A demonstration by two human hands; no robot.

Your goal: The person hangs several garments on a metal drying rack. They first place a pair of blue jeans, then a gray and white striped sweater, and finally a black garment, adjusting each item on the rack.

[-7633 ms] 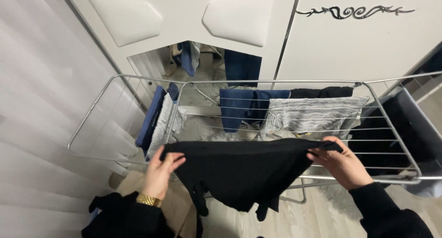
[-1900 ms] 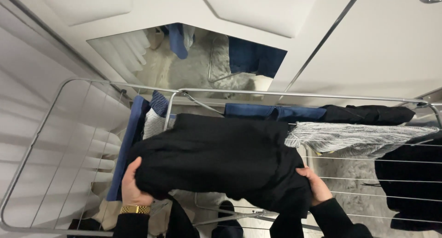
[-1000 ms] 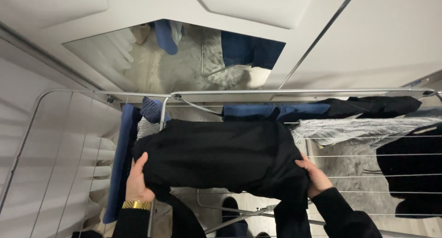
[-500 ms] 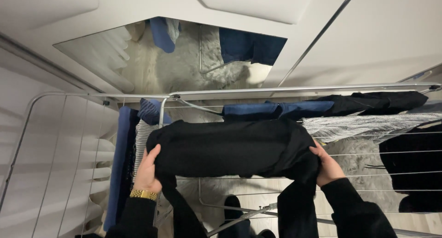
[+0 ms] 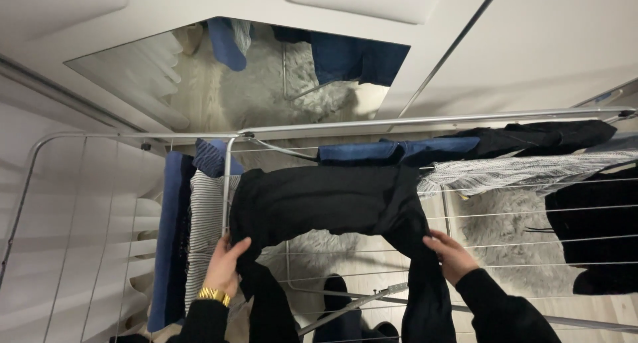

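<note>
A black garment (image 5: 319, 200) lies draped over the wires of a metal drying rack (image 5: 372, 124), its two long ends hanging down at the front. My left hand (image 5: 224, 263), with a gold watch at the wrist, grips the garment's lower left edge. On the other side, my right hand (image 5: 448, 253) rests against the hanging right end, fingers curled on the cloth. Both arms wear black sleeves.
On the rack hang a navy piece (image 5: 399, 150), a black piece (image 5: 538, 136), a grey knit (image 5: 505, 171), another black garment (image 5: 598, 230) at right, and blue and striped items (image 5: 199, 223) at left. A white mirrored wardrobe (image 5: 518, 44) stands behind; white curtain left.
The black garment went from held up in front of the rack to laid over its wires. My hands slid down along its edges, and the ends now hang lower.
</note>
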